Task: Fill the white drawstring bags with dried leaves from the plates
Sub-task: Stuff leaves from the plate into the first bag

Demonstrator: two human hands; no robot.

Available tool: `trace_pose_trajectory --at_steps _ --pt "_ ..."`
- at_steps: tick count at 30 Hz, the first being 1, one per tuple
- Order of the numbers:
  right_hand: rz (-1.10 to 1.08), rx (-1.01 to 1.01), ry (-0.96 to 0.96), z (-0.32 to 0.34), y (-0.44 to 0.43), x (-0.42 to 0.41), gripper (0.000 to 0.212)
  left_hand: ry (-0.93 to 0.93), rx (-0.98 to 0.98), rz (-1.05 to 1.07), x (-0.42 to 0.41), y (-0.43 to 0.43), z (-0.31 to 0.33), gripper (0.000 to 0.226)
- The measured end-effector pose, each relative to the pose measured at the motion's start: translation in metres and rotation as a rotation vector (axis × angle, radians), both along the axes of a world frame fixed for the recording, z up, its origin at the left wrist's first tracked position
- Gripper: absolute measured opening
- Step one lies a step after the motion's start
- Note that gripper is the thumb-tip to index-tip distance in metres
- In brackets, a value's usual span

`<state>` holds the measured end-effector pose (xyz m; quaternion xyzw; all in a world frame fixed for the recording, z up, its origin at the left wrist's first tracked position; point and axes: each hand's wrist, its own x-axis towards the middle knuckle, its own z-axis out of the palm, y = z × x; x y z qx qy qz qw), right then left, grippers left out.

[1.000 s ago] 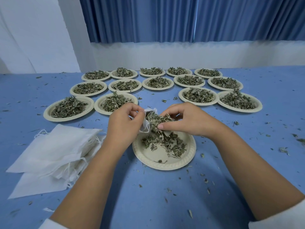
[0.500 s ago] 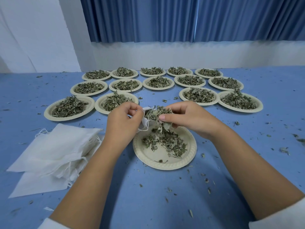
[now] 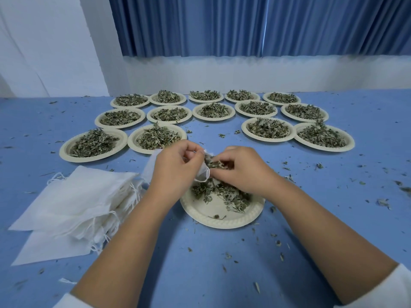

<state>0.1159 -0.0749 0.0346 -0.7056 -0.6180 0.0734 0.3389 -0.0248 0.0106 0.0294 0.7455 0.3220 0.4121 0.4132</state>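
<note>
pinching the bag (image 3: 201, 174) mouth, left hand (image 3: 175, 172); right hand (image 3: 242, 168) apparently gripping leaves (image 3: 212, 163) above plate (image 3: 222, 220) rim.

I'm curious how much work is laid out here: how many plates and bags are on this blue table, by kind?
Full plates: 14
Part-emptied plate: 1
Bag being filled: 1
Pile of empty bags: 1 pile; the bags overlap too much to count
Total: 15 plates, 1 bag in use, 1 pile

White bags (image 3: 73, 203), cream plates (image 3: 222, 221), grey-green leaves (image 3: 224, 194), blue table (image 3: 200, 274).
</note>
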Motion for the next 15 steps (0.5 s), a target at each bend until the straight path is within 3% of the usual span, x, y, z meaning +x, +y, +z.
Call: trace_pose_trajectory --at_steps 5,11,15 --pt "0.019 -0.031 -0.131 -0.003 0.001 -0.008 0.016 0.053 -0.001 -0.062 0.002 -0.003 -0.003 0.01" --pt "0.018 -0.093 0.428 0.01 -0.003 -0.002 0.019 0.021 -0.025 -0.03 0.002 -0.001 -0.001 0.011" --pt "0.022 -0.046 0.839 0.012 -0.001 -0.002 0.035 0.0 -0.033 -0.008 0.0 0.0 0.0 0.013"
